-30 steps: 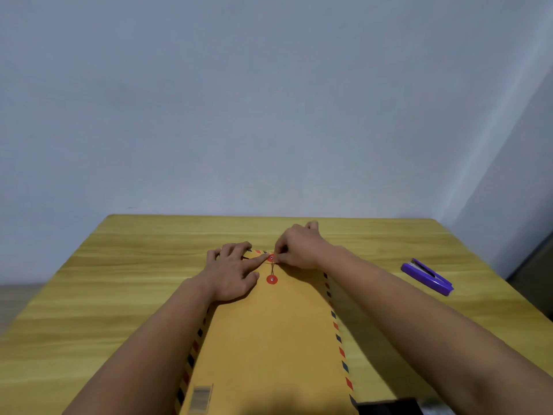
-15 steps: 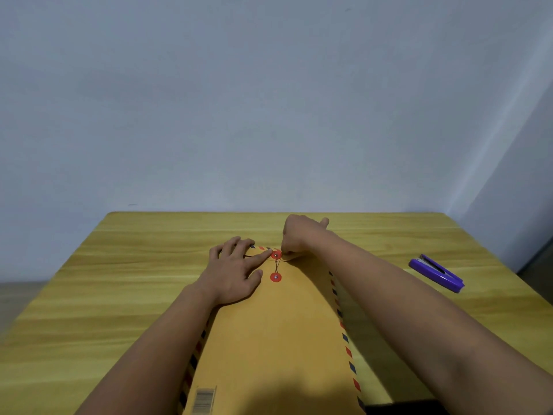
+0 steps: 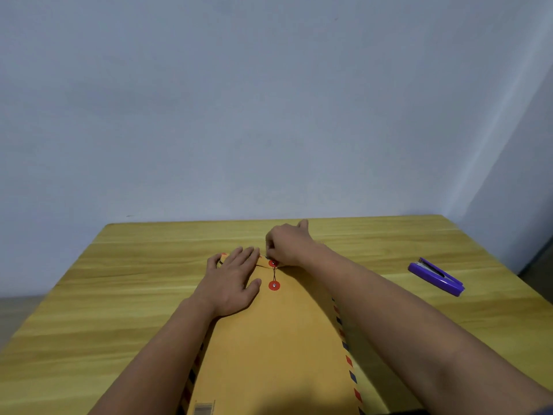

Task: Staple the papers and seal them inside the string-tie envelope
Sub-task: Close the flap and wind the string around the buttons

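Note:
A brown string-tie envelope (image 3: 278, 339) with red and blue striped edges lies lengthwise on the wooden table (image 3: 119, 295), its flap folded down at the far end. Two red discs sit on it, the upper disc (image 3: 272, 263) on the flap and the lower disc (image 3: 274, 285) on the body. A thin dark string (image 3: 274, 274) runs between them. My left hand (image 3: 233, 283) lies flat on the envelope beside the discs, fingers spread. My right hand (image 3: 288, 245) is curled just beyond the upper disc, fingertips pinching the string. No papers are visible.
A purple stapler (image 3: 437, 276) lies on the table to the right, apart from the envelope. A plain wall stands behind the table's far edge. A barcode label (image 3: 204, 408) shows on the envelope's near end.
My right hand has moved around the upper disc to its far side with the string. My left index finger has come off the upper disc and the hand lies flatter.

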